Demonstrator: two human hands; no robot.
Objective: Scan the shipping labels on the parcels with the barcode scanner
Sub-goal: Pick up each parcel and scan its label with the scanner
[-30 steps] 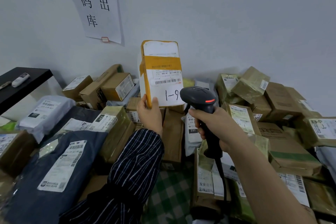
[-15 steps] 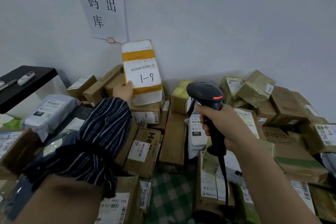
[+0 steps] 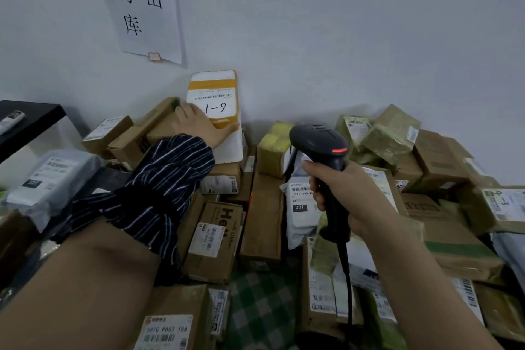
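**While the left hand (image 3: 203,125) lay flat on the parcel (image 3: 213,85), the scanner (image 3: 321,142) hung off to its right**

Where the heap of boxes (image 3: 264,221) met the wall (image 3: 341,37), the parcel stood upright, white with orange bands, its back to the wall. Its label (image 3: 214,104) faced the camera, with a barcode strip and a handwritten "1-9" beneath it. The left hand lay across the parcel's lower front, just under that writing. Its fingers were straight and close together, their tips reaching the parcel's right edge. The barcode showed bare above the hand. A striped sleeve (image 3: 159,179) was bunched on the forearm behind it.

The right hand (image 3: 349,196) was wrapped round the scanner's black handle, fingers curled across its front. The scanner stood upright, lower than the parcel and to its right, well apart from the left hand. A red strip glowed on the side of its head. Its cable (image 3: 345,278) dropped from the foot of the handle, beside the forearm. Just behind the handle lay a white bag (image 3: 299,216) marked "231".

A paper sign (image 3: 142,3) with large black characters hung on the wall, above and left of the parcel. A black shelf (image 3: 31,116) stood at the far left.
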